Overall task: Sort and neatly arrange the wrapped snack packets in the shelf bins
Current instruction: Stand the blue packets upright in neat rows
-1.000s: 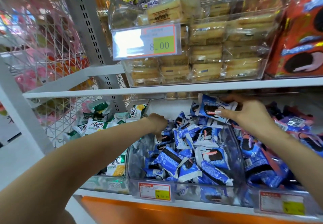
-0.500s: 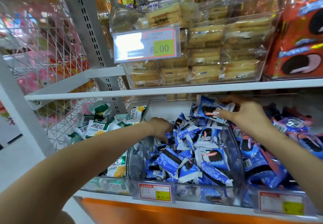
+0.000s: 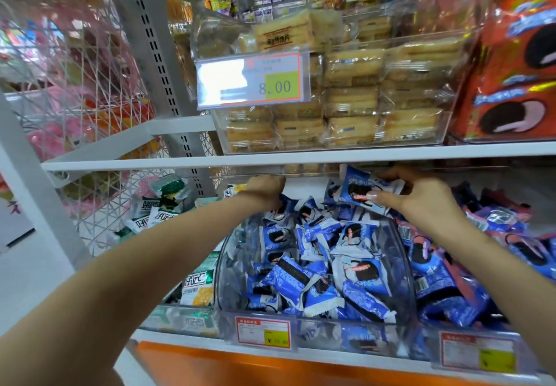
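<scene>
The right hand (image 3: pixel 421 205) holds one blue packet (image 3: pixel 361 185) up at the back of the middle clear bin (image 3: pixel 404 268), just under the edge of the upper shelf (image 3: pixel 180 163). Its fingertips (image 3: pixel 372 196) pinch the lower edge of the wrapper. The packet's printed cookie face is turned toward the camera. Its long axis runs across the shelf, left to right, with the crimped right end tilted a little lower than the left.

The left hand (image 3: pixel 266 188) reaches to the back left corner of the same bin. Its fingers curl down out of sight behind the knuckles, so I cannot tell whether it grips anything. The two hands are well apart.

Below them the bin holds a loose heap of blue packets (image 3: pixel 316 268) pointing every which way. The bin to the left carries green and white packets (image 3: pixel 150 214). The bin to the right has darker blue and pink packets (image 3: pixel 445 277).
</scene>
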The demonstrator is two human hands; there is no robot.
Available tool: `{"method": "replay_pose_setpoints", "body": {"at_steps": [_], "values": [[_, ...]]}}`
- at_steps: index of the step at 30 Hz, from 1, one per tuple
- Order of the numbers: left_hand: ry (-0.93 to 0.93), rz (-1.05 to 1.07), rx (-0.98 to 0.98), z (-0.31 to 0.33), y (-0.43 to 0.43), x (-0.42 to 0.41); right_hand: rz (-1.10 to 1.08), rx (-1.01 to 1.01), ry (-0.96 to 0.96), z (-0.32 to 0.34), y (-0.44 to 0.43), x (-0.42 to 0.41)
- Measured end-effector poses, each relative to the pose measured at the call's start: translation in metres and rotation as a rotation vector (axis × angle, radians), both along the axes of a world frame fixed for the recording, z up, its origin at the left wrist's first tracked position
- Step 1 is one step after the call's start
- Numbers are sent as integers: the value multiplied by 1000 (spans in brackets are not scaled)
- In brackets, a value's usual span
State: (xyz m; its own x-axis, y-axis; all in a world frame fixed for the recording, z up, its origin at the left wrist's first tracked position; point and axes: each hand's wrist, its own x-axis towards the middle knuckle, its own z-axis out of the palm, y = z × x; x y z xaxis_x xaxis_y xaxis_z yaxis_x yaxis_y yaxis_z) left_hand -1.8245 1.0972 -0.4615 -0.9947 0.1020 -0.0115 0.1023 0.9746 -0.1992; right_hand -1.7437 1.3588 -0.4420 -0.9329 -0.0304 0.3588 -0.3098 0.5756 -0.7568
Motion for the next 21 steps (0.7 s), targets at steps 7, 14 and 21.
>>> {"method": "replay_pose_setpoints", "body": {"at_steps": [7, 14, 21], "values": [[-127, -169, -83, -3, 9, 8, 6, 8, 4, 2, 8, 2], [-672, -67, -56, -35, 10, 23, 14, -6, 2, 2, 4, 1], [-719, -40, 31, -34, 9, 24, 10, -19, 2, 2, 6, 0]]}}
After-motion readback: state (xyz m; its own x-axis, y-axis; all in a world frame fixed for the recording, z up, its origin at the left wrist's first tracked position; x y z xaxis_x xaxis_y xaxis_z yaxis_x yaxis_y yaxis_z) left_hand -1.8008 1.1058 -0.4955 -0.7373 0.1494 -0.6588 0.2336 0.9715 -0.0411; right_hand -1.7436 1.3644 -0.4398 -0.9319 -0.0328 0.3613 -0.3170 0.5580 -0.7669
